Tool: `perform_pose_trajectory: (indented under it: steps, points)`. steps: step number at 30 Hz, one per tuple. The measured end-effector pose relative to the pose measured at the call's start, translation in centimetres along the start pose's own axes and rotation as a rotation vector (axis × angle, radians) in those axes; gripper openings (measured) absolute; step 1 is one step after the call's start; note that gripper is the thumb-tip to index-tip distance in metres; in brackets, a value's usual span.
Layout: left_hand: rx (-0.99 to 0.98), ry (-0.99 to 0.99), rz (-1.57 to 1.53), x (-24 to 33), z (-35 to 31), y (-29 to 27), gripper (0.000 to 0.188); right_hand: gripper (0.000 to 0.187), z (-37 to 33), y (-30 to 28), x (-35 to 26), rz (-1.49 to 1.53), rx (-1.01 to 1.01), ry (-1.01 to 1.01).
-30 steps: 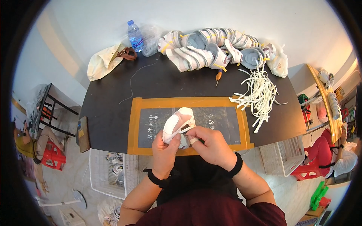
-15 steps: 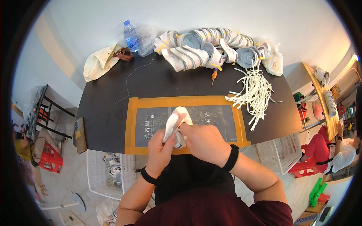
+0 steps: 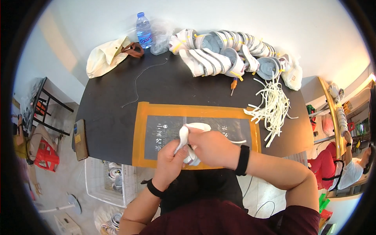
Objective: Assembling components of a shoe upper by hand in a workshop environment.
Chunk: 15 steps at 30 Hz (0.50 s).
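Note:
A white and grey shoe upper (image 3: 183, 136) is held just above the near edge of a tape-bordered mat (image 3: 140, 135). My left hand (image 3: 168, 159) is closed round its left side, thumb pressed on it. My right hand (image 3: 214, 149) is closed too, its fingers pinching at the opening of the upper; the fingertips are mostly hidden. From behind the right hand a thin white lace end (image 3: 238, 141) sticks out over the mat. Whether the right fingers also grip that lace cannot be seen.
Stacked shoe uppers (image 3: 211, 62) line the table's back, with an orange-handled awl (image 3: 234, 84) before them. White laces (image 3: 270, 107) hang at the right. A bottle (image 3: 143, 31), cloth bag (image 3: 107, 58) and phone (image 3: 80, 140) lie leftward. Below stands a crate (image 3: 111, 180).
The shoe upper has been tipped lower, its top edge now spread to the right. A white lace end has come into sight beside my right hand. The whole view has shifted slightly.

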<state>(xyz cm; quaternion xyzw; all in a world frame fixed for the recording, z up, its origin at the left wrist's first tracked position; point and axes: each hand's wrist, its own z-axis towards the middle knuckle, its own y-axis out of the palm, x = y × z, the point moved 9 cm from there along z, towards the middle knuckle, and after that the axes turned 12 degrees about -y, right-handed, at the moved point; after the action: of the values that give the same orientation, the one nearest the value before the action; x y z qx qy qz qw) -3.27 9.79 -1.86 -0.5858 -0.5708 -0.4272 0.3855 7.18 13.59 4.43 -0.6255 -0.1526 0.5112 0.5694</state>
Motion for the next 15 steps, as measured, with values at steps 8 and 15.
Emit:
perform_pose_trajectory:
  steps: [8, 15]
  points:
    - [-0.02, -0.013, 0.019, 0.5, 0.3, 0.2, 0.017, 0.014, 0.4, 0.2, -1.9, -0.116, -0.16, -0.07]
    - [0.011, 0.026, 0.036, 0.1, 0.5, 0.0, 0.014, 0.013, 0.2, 1.2, 1.2, 0.267, -0.029, 0.106]
